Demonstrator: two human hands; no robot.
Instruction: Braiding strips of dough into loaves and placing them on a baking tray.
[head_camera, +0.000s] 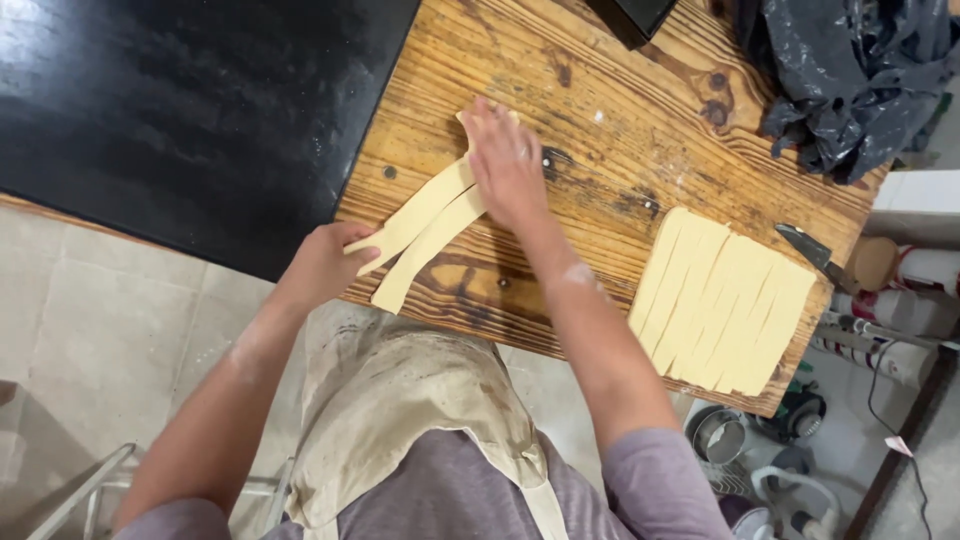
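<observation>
Wooden table (620, 120), knotty planks, dusted with flour in places. Beside it to the left, a dark black surface (180, 110), also faintly floured.

Two dough strips (425, 225), pale yellow, long and flat, side by side, running diagonally from mid-table toward the near-left edge. Lower ends overhanging or reaching that edge.

Left hand (325, 265) at the near-left table edge, fingers curled around the lower end of the upper strip, pinching it; thumb side hidden, so exact grip partly unclear. Forearm smeared with flour.

Right hand (505, 160) flat, palm down, fingers spread and straight, pressing on the far ends of both strips against the wood. Nothing gripped, only held down. Flour on the knuckles and wrist.

Further right, well apart from both hands: dough sheet (720, 300), same pale yellow, cut into many parallel strips lying close together, near the table's right corner. Knife (815, 255) just beside its far-right edge, blade pointing toward the table's centre, handle over the rim.

Crumpled black plastic bag (850, 80) at the far-right end of the table. Dark box corner (630, 15) at the top edge.

Stained beige apron (420, 420) over a purple-grey shirt. Tiled floor (70, 300) below; pots and clutter under the table's right end, too small to identify.
</observation>
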